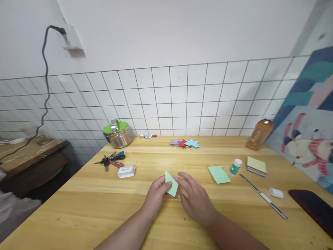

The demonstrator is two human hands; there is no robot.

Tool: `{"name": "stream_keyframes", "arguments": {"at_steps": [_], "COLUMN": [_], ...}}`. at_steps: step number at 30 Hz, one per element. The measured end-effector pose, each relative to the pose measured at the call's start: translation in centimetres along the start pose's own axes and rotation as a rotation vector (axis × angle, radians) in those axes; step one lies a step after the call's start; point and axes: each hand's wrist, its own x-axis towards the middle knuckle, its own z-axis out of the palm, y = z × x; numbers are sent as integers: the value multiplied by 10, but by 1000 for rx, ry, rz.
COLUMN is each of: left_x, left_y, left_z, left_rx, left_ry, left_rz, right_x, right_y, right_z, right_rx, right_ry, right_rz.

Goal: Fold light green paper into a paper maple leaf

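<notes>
A small folded piece of light green paper [173, 188] is pinched in my left hand [157, 191], thumb on top and fingers beneath. Its pointed end faces away from me. Close to its right edge is my right hand [195, 197], fingers spread and slightly curled with nothing held; whether a fingertip touches the paper I cannot tell. To the right on the table lies a light green square sheet [219, 174]. Near the wall rest purple [176, 142], red [183, 144] and light blue [192, 143] folded paper leaf shapes.
Right of the sheet are a glue bottle [236, 167], a stack of coloured paper [256, 166], a long pen-like tool [263, 196], a white cylinder [276, 193], a dark flat object [313, 208] and an amber bottle [260, 134]. At left: a pot [119, 135], keys [110, 159], a small box [126, 171], a marker [148, 136].
</notes>
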Motion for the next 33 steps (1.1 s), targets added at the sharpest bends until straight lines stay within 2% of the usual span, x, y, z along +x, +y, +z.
{"name": "stream_keyframes", "arguments": {"at_steps": [5,9,17,21,23,26,30,33], "left_x": [0,6,10,9,9,7,4,4], "left_y": [14,13,-2,-2,-3,-6,-9,-12], "left_z": [2,4,-1,-8,-9,-7,-1,0], "left_rx": [-150,-140,-238,-291,-244,-230,-171,-139], "left_ry": [-165,-242,-308,-326,-280,-190,-188,-128], "left_rz": [-283,-352,-249,-373,-396,-318,-196,-161], "right_x": [6,8,6,5,5,3,1,0], "right_y": [0,9,20,29,30,26,15,13], "right_z": [-15,-15,-7,-5,-6,-6,-6,-8], "right_rx": [39,107,260,484,507,459,401,397], "right_ry": [-62,-14,18,129,172,142,53,11], "right_rz": [-164,-122,13,228,271,217,143,124]}}
